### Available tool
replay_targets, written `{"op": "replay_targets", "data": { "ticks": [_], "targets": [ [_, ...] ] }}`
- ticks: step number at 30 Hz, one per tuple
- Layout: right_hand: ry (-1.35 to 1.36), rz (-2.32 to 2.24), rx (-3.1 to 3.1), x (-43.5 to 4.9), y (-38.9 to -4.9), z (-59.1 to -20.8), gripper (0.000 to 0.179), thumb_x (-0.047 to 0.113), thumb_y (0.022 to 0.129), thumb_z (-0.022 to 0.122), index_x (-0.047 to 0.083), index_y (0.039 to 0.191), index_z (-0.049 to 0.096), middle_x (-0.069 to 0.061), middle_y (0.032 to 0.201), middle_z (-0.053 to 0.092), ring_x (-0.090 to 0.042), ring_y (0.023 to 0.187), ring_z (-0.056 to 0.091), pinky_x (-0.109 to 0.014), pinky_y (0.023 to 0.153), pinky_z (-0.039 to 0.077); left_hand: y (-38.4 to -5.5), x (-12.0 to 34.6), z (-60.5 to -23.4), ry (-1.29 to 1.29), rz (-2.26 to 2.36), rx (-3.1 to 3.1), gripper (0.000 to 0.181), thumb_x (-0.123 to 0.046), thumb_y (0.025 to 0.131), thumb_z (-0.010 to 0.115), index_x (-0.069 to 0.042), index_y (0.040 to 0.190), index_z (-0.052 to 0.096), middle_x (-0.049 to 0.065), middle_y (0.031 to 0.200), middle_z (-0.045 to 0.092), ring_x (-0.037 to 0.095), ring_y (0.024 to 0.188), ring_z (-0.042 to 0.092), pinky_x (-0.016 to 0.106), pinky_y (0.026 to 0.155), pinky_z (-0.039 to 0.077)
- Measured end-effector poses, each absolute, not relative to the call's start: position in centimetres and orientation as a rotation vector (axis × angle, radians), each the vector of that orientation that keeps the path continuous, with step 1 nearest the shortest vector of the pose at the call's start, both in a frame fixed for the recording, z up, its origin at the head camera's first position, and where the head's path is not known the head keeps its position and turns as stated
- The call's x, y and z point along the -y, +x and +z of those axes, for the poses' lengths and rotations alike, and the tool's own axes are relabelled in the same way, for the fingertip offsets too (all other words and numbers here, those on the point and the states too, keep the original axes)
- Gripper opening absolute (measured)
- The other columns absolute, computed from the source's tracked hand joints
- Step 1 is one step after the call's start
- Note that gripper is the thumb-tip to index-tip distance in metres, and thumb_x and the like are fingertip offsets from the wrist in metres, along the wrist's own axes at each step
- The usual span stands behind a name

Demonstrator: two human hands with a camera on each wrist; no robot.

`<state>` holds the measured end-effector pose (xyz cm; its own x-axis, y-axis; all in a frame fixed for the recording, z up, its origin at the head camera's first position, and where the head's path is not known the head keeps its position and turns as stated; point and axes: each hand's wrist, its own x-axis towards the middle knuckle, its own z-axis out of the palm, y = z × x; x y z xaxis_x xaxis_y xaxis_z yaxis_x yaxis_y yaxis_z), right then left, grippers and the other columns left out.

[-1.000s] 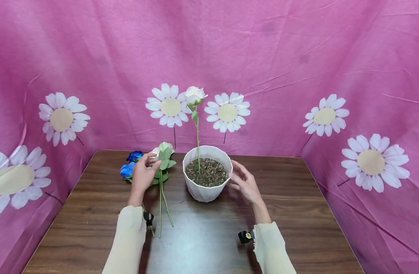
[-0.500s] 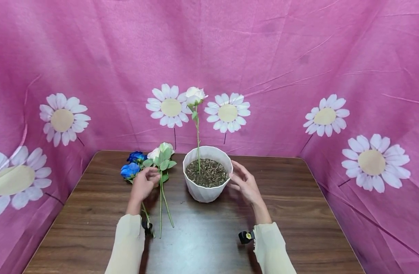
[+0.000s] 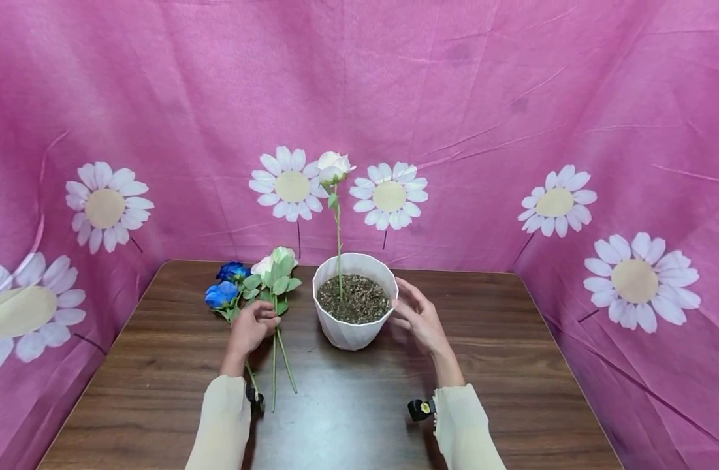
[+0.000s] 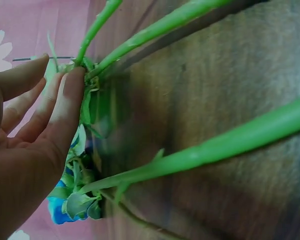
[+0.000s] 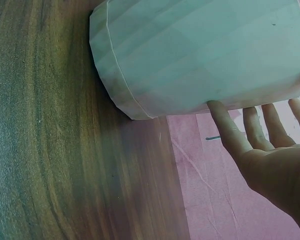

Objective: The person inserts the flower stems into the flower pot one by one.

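Note:
On the left of the table, my left hand reaches to the stems of the white roses. In the left wrist view its fingers are extended, tips right at two green stems, while the thumb stands apart from them. Beside the white blooms lie blue roses, one stem running under my wrist. A white faceted pot filled with dark soil holds one upright white rose. My right hand rests spread fingers against the pot's right side.
The wooden table extends on both sides of the pot. Behind it hangs a pink cloth printed with large daisies. The upright rose stands tall above the pot rim near its left side.
My left hand has come down from beside the white blooms toward me, along the stems, uncovering the blue roses. The right hand stays at the pot.

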<state>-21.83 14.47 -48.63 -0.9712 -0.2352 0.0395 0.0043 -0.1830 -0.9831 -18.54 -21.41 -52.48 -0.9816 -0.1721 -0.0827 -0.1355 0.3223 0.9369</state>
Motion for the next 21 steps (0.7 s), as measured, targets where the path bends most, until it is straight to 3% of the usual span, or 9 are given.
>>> {"op": "replay_targets", "data": {
  "ticks": [9,18,21],
  "targets": [
    [-0.270,-2.285,-1.901,-14.5,-21.7,-48.7,0.057,-0.001,0.100,0.057,-0.001,0.153,0.037,-0.026,0.153,0.039,-0.042,0.131,0.049,-0.047,0.091,0.058,-18.8,20.6,-53.3,0.398,-1.872,2.504,0.038,0.009,0.089,0.070,0.014,0.125,0.056,0.034,0.113,0.066,0.031,0.084,0.072,0.035,0.066,0.063],
    [-0.272,-2.291,-1.884,-14.4,-21.6,-48.5,0.057,0.000,0.100,0.057,-0.001,0.153,0.037,-0.026,0.153,0.039,-0.041,0.135,0.045,-0.045,0.091,0.059,-19.1,19.9,-53.1,0.463,-1.906,2.472,0.047,0.012,0.088,0.068,0.013,0.132,0.053,0.036,0.119,0.064,0.025,0.079,0.072,0.031,0.062,0.063],
    [-0.264,-2.284,-1.892,-14.4,-21.8,-48.5,0.057,0.000,0.100,0.057,-0.001,0.154,0.037,-0.026,0.153,0.038,-0.041,0.135,0.045,-0.045,0.091,0.059,-19.1,19.9,-53.2,0.495,-2.004,2.429,0.049,0.014,0.089,0.066,0.012,0.135,0.051,0.037,0.122,0.062,0.028,0.085,0.072,0.031,0.064,0.063]
  ]
}}
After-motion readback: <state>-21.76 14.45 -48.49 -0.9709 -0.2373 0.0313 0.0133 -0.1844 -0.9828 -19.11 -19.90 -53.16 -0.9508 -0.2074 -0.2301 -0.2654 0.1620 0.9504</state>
